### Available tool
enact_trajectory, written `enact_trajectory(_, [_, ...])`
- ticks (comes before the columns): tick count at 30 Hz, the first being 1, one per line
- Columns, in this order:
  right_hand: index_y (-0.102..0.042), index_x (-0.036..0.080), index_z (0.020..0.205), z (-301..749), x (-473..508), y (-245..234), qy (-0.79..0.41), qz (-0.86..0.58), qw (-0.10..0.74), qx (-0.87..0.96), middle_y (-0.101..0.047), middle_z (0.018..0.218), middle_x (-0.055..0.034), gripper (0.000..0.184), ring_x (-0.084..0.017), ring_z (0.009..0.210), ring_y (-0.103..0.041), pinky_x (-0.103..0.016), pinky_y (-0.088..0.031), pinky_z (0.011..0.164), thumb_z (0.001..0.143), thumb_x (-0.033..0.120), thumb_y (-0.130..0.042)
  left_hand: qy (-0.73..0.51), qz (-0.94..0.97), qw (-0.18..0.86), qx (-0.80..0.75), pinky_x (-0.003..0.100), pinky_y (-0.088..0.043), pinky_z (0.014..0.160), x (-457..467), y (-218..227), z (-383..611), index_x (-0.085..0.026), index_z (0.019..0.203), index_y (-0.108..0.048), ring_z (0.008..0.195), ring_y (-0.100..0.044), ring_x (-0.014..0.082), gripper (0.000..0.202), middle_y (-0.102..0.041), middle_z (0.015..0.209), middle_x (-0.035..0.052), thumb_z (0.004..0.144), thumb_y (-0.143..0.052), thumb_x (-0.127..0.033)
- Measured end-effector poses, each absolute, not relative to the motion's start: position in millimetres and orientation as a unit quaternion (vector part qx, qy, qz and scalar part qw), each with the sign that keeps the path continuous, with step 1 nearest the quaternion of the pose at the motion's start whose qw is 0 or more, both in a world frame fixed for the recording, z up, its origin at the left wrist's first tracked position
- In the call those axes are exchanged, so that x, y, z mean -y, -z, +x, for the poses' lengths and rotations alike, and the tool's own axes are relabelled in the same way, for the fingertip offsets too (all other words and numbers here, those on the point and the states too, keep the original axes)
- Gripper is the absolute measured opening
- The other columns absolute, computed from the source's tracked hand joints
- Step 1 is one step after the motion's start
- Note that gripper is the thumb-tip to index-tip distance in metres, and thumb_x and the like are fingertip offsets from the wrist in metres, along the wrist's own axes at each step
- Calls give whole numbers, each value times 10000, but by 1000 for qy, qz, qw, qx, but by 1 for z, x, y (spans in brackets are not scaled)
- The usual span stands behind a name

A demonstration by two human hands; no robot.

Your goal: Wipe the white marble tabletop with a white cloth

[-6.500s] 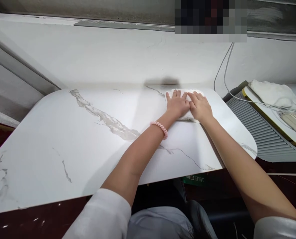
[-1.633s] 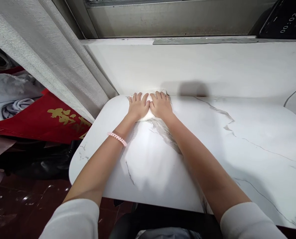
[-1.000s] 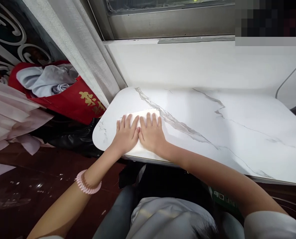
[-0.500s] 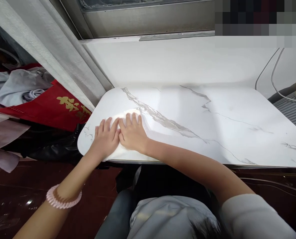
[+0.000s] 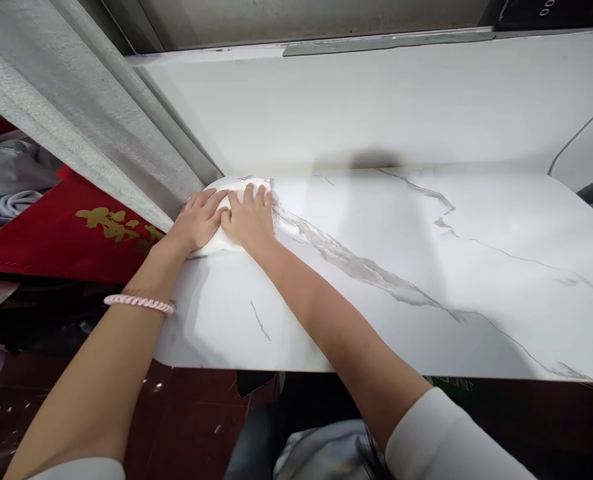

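A white cloth (image 5: 221, 243) lies at the back left corner of a white marble-patterned table (image 5: 506, 293). My left hand (image 5: 199, 219) rests flat on the cloth's left part, fingers stretched forward, close to the grey curtain. Beside it, my right hand (image 5: 250, 217) presses flat on the cloth's right part with its fingers a little apart. The two hands almost touch at the thumbs. Much of the cloth is hidden under them. A pink coiled band (image 5: 139, 303) circles my left wrist.
A grey curtain (image 5: 111, 100) hangs along the table's left side. Beyond it stands a red bag (image 5: 76, 227) with gold lettering and grey fabric (image 5: 6, 207). A white wall (image 5: 351, 107) rises behind the table. At the right runs a thin cable (image 5: 579, 137).
Both hands have slid away from me with the cloth, from the table's front left area to its back left corner. The view has tilted down and moved closer.
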State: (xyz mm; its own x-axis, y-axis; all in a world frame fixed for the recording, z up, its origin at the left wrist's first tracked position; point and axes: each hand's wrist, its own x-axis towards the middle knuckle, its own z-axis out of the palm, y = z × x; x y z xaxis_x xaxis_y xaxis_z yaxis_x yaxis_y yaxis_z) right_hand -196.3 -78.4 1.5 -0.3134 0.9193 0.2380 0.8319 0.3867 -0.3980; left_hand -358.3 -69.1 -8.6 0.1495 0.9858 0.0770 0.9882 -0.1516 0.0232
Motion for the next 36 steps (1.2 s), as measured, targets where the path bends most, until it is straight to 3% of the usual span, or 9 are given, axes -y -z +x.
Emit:
enact_trajectory(5, [-510,145,1452,-215,43,-2,-104,-530,206,816,-421,1584,-179,494,-390,1476,-334,-646,-188,1200,1005,323,-396,81,-716,-39,693,513,-237,1232,44,1,-367,-266,1529,-378,1520,-285,276,573,-372,1620,75,1008,-227,-453])
enact_trajectory(11, [-540,153,1425,-230,15,0,-87,-518,211,825,-464,1549,-169,474,-372,1443,-373,-621,-217,1195,1008,314,-381,71,-672,-75,733,555,-310,1191,30,-8,-368,-258,1559,-337,1507,-316,315,620,-357,1617,100,990,-204,-464])
enact_trajectory(17, [-499,136,1459,-228,19,1,-80,-511,203,831,-418,1580,-182,494,-370,1466,-337,-604,-170,1217,1028,328,-355,80,-680,-47,727,526,-281,1212,35,-1,-368,-276,1562,-308,1523,-289,297,612,-335,1632,89,987,-193,-451])
enact_trajectory(21, [-475,124,1483,-222,40,1,-79,-502,193,839,-393,1598,-187,519,-375,1488,-309,-600,-167,1222,1037,352,-337,86,-707,-38,701,522,-262,1209,56,1,-366,-269,1557,-292,1548,-222,294,590,-349,1627,90,994,-189,-410])
enact_trajectory(26, [-435,103,1517,-214,91,-1,-88,-490,188,847,-366,1611,-209,549,-372,1499,-304,-587,-167,1233,1037,346,-327,32,-736,-29,676,517,-216,1212,111,-6,-358,-126,1544,-279,1552,-173,288,623,-285,1652,153,995,-106,-364])
enact_trajectory(36, [-407,65,1537,-202,196,-1,-94,-456,186,865,-336,1613,-255,593,-409,1498,-305,-616,-191,1217,1030,366,-342,36,-704,-31,709,496,-242,1214,221,-9,-354,-179,1555,-292,1542,-232,285,649,-290,1648,170,997,-117,-459])
